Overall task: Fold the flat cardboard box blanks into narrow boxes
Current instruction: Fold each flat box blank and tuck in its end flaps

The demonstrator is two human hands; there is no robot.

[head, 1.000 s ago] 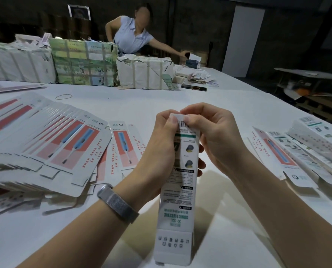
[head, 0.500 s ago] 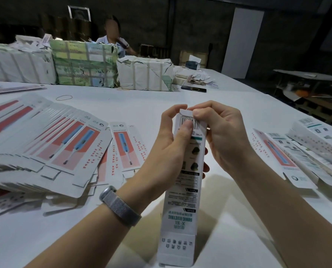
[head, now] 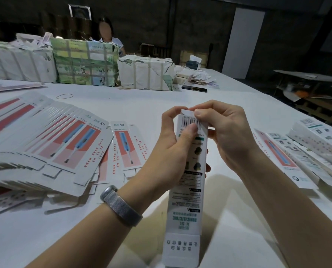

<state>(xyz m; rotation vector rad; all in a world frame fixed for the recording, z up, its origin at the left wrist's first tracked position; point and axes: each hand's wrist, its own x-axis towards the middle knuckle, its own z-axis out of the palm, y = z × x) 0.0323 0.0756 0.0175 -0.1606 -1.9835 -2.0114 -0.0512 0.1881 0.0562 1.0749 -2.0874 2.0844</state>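
Above the worktop, left hand and right hand pinch a box at its far end, tucking the flap. Hard thumb pressure could crease the flap or buckle the narrow walls.

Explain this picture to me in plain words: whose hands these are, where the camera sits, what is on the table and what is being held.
There is no machine here. A person wears a camera on the head, so the view looks forward and down at their own two bare hands. The left hand and the right hand both grip the top end of a narrow white printed cardboard box, with fingertips at its small top flap. On the white table a fanned pile of flat red-and-white box blanks lies to the left, and more boxes lie to the right. Wrapped paper bundles stand at the far edge, with another person seated behind them.
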